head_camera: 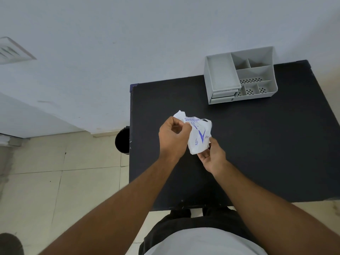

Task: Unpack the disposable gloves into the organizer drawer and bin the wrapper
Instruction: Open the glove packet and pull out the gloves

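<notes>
A white plastic packet of disposable gloves [199, 135] with blue print is held above the black table [257, 153]. My left hand [173, 138] pinches its upper left corner. My right hand [213, 157] grips its lower right edge from below. The grey organizer [239, 76] stands at the table's far right against the wall, with two shut drawers [223, 96] stacked low on its left front and open compartments on top. A black bin [122, 140] stands on the floor just off the table's left edge.
A white wall runs behind the table. Beige floor tiles lie to the left and in front. My legs stand at the table's near edge. A dark object shows at the bottom left corner.
</notes>
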